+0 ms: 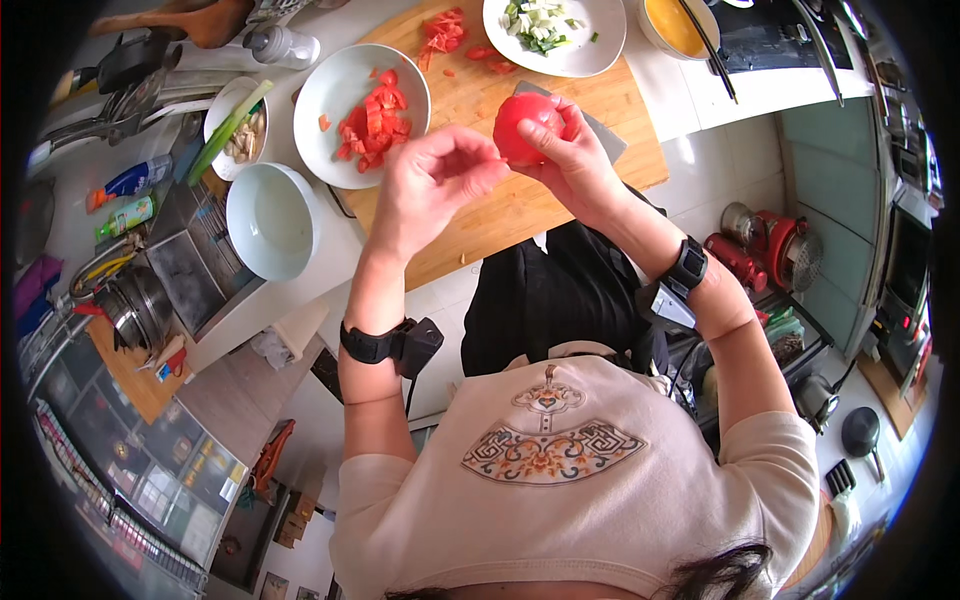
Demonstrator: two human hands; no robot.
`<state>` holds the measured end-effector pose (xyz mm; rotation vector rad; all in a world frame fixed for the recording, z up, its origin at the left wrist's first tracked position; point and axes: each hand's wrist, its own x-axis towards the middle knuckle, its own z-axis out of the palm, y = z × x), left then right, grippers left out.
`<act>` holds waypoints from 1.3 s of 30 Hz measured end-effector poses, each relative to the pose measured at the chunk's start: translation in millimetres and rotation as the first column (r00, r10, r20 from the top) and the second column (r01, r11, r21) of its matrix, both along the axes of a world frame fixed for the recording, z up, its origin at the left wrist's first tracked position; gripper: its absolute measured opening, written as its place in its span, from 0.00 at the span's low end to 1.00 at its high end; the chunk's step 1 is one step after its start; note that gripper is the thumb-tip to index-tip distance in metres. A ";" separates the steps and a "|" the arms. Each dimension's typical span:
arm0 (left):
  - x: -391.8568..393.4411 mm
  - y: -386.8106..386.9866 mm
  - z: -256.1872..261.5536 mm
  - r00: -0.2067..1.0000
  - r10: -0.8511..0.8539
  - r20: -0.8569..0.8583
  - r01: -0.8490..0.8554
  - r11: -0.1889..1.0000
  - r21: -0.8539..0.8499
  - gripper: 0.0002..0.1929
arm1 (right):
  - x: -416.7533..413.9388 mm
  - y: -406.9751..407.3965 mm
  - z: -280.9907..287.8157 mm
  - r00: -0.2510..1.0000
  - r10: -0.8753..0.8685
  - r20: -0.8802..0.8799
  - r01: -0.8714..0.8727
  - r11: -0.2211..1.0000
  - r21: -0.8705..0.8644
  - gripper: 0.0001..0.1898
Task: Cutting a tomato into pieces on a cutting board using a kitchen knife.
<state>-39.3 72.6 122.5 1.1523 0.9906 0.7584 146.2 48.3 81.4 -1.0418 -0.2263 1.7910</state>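
My right hand (574, 161) grips a whole red tomato (521, 127) above the wooden cutting board (469, 232). My left hand (439, 184) is close beside it, thumb and forefinger brought together near the tomato's lower left side. Whether a bit of tomato skin is pinched there is too small to tell. Under my right hand, a wide grey knife blade (606, 135) lies flat on the board, partly hidden. To the left, a white plate (315, 142) holds chopped tomato (375, 124). More tomato pieces (444, 31) lie at the board's far side.
A plate (607, 56) of chopped scallion overlaps the board's far edge. Beyond it stands a bowl of beaten egg (671, 26) with chopsticks (705, 45) across it. A pale blue bowl (271, 225) and a small dish (259, 94) with garlic and scallion stand left, near the sink (187, 277).
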 end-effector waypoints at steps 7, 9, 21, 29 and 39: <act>7.5 100.1 -37.3 0.672 0.357 -0.649 0.062 0.846 0.529 0.07 | 5.9 -4.9 -48.6 0.536 0.297 0.790 -0.604 0.789 0.114 0.33; 4.3 124.5 -77.1 0.574 0.424 -0.701 0.218 0.746 0.629 0.08 | 1.4 -3.6 -54.6 0.451 0.339 0.826 -0.665 0.745 0.058 0.35; 12.8 133.1 -97.0 0.417 0.481 -0.771 0.364 0.689 0.627 0.09 | -8.7 9.4 -52.3 -0.076 0.355 0.932 -0.860 0.449 -0.241 0.35; -3.0 81.0 -68.3 0.567 0.464 -0.681 0.284 0.666 0.690 0.07 | 26.6 -6.5 -34.5 -0.063 -0.055 0.996 -0.908 0.419 -0.035 0.22; -15.2 -8.6 -91.4 0.709 0.316 -0.631 0.284 0.691 0.665 0.18 | 88.6 -60.0 -40.2 -0.437 0.155 0.886 -0.661 0.612 -0.433 0.31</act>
